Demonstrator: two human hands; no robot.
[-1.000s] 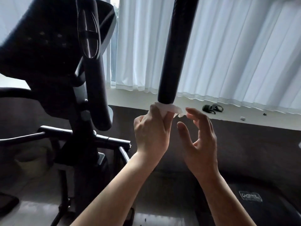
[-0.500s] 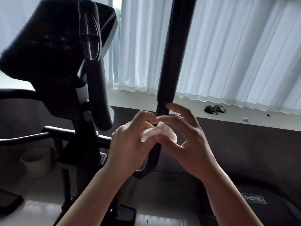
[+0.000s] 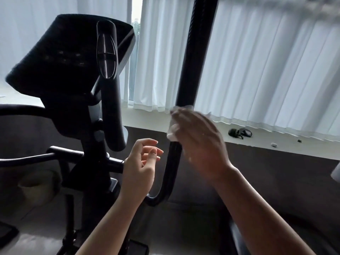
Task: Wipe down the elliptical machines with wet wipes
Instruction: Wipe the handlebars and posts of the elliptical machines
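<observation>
The elliptical's black handlebar pole (image 3: 195,57) rises through the middle of the view and bends left at its foot. My right hand (image 3: 200,142) wraps a white wet wipe (image 3: 173,129) round the pole just below its thick foam grip; the hand is motion-blurred. My left hand (image 3: 141,162) hovers left of the pole with fingers loosely curled, holding nothing and apart from the pole. The console (image 3: 70,57) and a second black grip (image 3: 108,74) stand at the left.
White vertical blinds (image 3: 266,67) cover the window behind. On the sill lie a small dark clip-like object (image 3: 239,133) and a few small bits. The machine's crossbar (image 3: 73,155) runs left of my left hand. A pale round container (image 3: 36,184) sits low at the left.
The wipe passed from my left hand to my right. My right hand now wraps it on the pole higher up; my left hand has let go and drawn away to the left.
</observation>
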